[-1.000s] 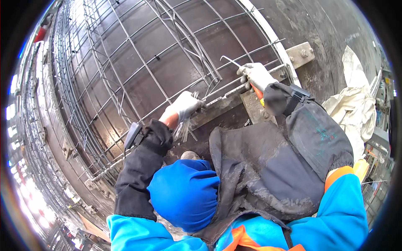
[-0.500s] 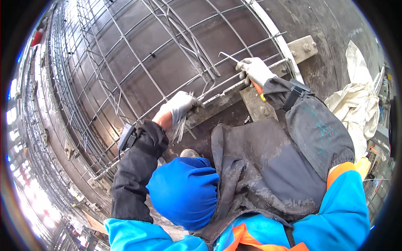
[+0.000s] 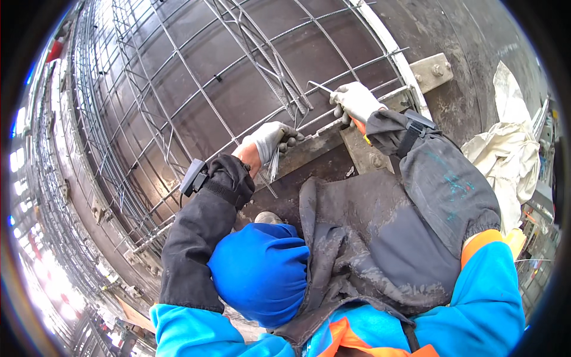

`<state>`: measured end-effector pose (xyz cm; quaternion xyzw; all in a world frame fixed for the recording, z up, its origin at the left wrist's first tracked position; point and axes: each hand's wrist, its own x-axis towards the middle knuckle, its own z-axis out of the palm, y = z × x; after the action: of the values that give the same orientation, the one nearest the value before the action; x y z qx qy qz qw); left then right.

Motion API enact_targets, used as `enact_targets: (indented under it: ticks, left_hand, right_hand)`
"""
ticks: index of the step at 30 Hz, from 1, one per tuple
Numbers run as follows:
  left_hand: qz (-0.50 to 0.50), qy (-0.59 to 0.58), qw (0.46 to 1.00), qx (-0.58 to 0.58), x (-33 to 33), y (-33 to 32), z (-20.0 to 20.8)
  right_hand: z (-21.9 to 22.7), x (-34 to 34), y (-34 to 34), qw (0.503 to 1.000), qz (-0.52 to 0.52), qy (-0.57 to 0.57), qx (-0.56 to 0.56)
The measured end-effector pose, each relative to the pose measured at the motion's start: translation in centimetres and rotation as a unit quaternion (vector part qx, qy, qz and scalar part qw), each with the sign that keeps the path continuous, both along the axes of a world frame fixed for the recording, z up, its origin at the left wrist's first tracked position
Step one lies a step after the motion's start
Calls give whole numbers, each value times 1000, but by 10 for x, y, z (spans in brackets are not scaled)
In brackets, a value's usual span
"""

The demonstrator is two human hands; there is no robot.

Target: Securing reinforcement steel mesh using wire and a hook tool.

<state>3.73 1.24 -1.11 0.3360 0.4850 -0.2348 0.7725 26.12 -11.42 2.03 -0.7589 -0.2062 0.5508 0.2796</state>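
Note:
My left hand, in a pale glove with dark fingertips, is closed round a bundle of thin tie wires that hangs below the palm. Its fingers are at the near edge of the rebar mesh, beside the end of a lattice girder. To the right, my gloved right hand grips a rebar tying hook. The bent metal tip points left, over the mesh, and part of the orange handle shows below the hand. Whether a wire is looped round a bar at the left fingertips cannot be made out.
A steel edge strip runs along the near side of the mesh, with a bolted bracket below it. Another bracket stands beyond the white side rail. Crumpled cream cloth lies at right. My blue-covered knee is close below.
My left hand has moved right and slightly up along the mesh edge, carrying the tie wires. My right hand, with the tying hook, has shifted a little to the left.

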Motion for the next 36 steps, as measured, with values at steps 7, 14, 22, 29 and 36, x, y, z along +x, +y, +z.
enact_targets:
  ticks: [7,14,22,29,36]
  left_hand:
    - [-1,-41,987,158,23,-8,2]
    - [-41,-13,965,258,24,-13,-7]
    - [-27,-26,966,254,20,-14,-7]
    - [-19,-59,954,294,18,-18,-7]
    - [-113,-56,792,598,28,-18,-28]
  right_hand:
    - [-7,3,3,999,-21,17,-16]
    - [-7,20,-1,982,-90,163,-38]
    - [5,13,19,993,-6,99,-72]
    - [8,36,-2,949,-93,286,-93]
    - [24,23,7,985,35,164,-44]
